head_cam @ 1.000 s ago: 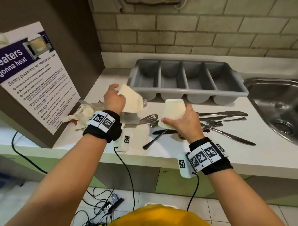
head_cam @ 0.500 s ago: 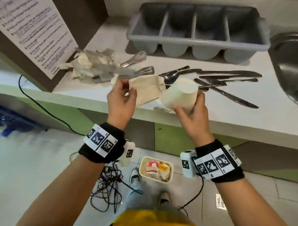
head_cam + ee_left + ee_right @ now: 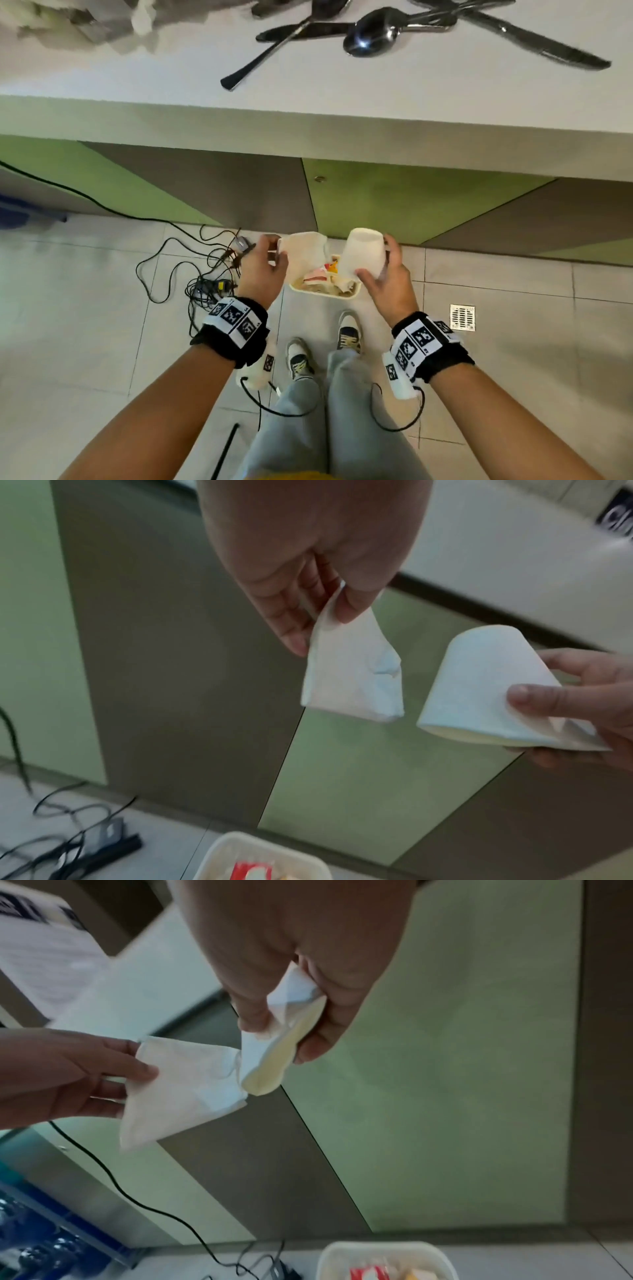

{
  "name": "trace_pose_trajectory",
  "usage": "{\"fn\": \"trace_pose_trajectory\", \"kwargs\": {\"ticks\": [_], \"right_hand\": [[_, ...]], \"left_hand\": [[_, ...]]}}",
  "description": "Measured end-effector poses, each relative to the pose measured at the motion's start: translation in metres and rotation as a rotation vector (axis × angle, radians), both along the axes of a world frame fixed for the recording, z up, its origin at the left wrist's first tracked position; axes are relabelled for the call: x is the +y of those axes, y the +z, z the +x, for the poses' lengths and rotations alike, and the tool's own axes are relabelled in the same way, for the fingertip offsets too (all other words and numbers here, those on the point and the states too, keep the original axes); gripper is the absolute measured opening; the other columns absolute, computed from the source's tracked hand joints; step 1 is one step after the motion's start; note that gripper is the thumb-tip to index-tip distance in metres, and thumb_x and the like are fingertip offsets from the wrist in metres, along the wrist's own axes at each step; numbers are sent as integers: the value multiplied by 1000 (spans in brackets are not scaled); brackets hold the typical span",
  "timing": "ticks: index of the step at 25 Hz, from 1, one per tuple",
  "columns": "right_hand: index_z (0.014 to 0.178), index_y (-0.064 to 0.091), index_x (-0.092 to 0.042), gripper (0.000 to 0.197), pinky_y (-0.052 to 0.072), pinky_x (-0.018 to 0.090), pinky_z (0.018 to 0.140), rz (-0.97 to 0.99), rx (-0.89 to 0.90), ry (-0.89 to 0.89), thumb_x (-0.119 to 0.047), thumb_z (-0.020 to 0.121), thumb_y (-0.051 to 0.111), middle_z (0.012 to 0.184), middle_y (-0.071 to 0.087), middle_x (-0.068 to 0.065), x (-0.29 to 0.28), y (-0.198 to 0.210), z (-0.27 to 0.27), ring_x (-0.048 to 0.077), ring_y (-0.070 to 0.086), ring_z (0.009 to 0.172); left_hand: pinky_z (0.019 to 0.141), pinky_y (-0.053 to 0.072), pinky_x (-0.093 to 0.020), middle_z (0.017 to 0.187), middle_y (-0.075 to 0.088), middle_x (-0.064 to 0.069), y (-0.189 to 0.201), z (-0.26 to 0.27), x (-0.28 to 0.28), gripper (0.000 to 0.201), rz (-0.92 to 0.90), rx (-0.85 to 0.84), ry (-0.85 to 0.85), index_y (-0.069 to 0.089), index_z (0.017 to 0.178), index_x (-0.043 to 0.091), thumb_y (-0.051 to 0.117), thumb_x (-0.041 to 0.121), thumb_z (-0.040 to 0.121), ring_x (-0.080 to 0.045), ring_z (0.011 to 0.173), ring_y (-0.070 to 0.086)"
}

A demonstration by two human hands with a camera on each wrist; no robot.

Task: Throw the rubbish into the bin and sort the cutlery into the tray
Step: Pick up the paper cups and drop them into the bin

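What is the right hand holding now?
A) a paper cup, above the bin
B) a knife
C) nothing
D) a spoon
A: the right hand grips a white paper cup by its rim, bottom end up, above the bin on the floor, while the spoon and the knife lie on the counter.

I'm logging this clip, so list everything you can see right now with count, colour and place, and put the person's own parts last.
paper cup: one, white, upside down in the right hand above the bin
flattened paper cup: one, white, pinched by the left hand above the bin
bin: one, cream, on the floor, rubbish inside
cutlery: several pieces, steel, loose on the counter
crumpled rubbish: blurred pile, pale, counter far left
counter: one, white
cables: tangle, black, floor at left
floor drain: one, metal, floor at right
shoes: two, white
left hand
right hand
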State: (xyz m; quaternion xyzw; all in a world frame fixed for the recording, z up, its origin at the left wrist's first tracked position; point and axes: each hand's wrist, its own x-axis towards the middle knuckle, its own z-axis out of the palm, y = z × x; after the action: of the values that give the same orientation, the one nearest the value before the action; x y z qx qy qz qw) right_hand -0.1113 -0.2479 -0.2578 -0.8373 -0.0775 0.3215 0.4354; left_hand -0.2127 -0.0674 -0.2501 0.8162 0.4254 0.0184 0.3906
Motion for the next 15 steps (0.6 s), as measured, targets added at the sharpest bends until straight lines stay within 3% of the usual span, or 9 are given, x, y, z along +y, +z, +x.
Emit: {"fn": "trace_pose_trajectory", "kwargs": {"ticks": [2, 4, 7, 9, 11, 13, 15], "right_hand": [[140, 24, -15, 74, 45, 27, 87, -27, 62, -45, -6, 80, 67, 124, 58, 19, -1, -41, -8, 31, 58, 108], [136, 27, -18, 70, 47, 28, 87, -47, 94, -107, -4, 81, 66, 123, 58, 19, 1, -93, -15, 30, 57, 108], [127, 37, -23, 59, 50, 34, 88, -53, 199, -167, -1, 80, 66, 118, 57, 16, 6, -176, -22, 30, 56, 107], [117, 41, -29, 53, 50, 34, 78, -51, 282, -200, -1, 80, 65, 110, 55, 11, 9, -230, -27, 29, 55, 99], [115, 41, -32, 51, 51, 38, 72, -56, 332, -231, -3, 81, 65, 107, 53, 9, 13, -274, -31, 28, 55, 95], [117, 42, -34, 52, 53, 44, 78, -72, 350, -238, -4, 80, 64, 109, 53, 9, 19, -315, -33, 29, 56, 96], [116, 44, -34, 52, 53, 46, 84, -76, 362, -252, -2, 80, 62, 109, 54, 9, 27, -348, -30, 28, 55, 95]], "left_hand": [[81, 54, -35, 101, 66, -17, -38, -3, 5, 40, -81, 42, -4, 46, 126, 6, 52, 0, 86, -30, 85, 66], [83, 53, -35, 98, 61, -9, -85, -2, 14, 53, -112, 98, -41, 39, 133, 15, 50, -3, 85, -26, 83, 64], [76, 49, -31, 98, 59, -9, -161, -2, 27, 41, -124, 199, -60, 51, 121, 14, 48, -4, 85, -28, 79, 61], [76, 51, -33, 102, 64, -18, -218, 1, 35, 28, -138, 231, -45, 61, 101, 14, 49, -3, 83, -33, 80, 64], [81, 55, -40, 102, 66, -20, -265, 3, 42, 27, -199, 234, 29, 59, 87, 23, 51, -2, 81, -35, 81, 65], [84, 56, -41, 99, 64, -12, -311, 4, 43, 26, -287, 248, 91, 58, 88, 27, 53, 2, 82, -31, 79, 63], [88, 54, -37, 100, 63, -11, -350, 3, 41, 26, -349, 328, 63, 62, 103, 23, 56, 7, 83, -32, 85, 63]]}}
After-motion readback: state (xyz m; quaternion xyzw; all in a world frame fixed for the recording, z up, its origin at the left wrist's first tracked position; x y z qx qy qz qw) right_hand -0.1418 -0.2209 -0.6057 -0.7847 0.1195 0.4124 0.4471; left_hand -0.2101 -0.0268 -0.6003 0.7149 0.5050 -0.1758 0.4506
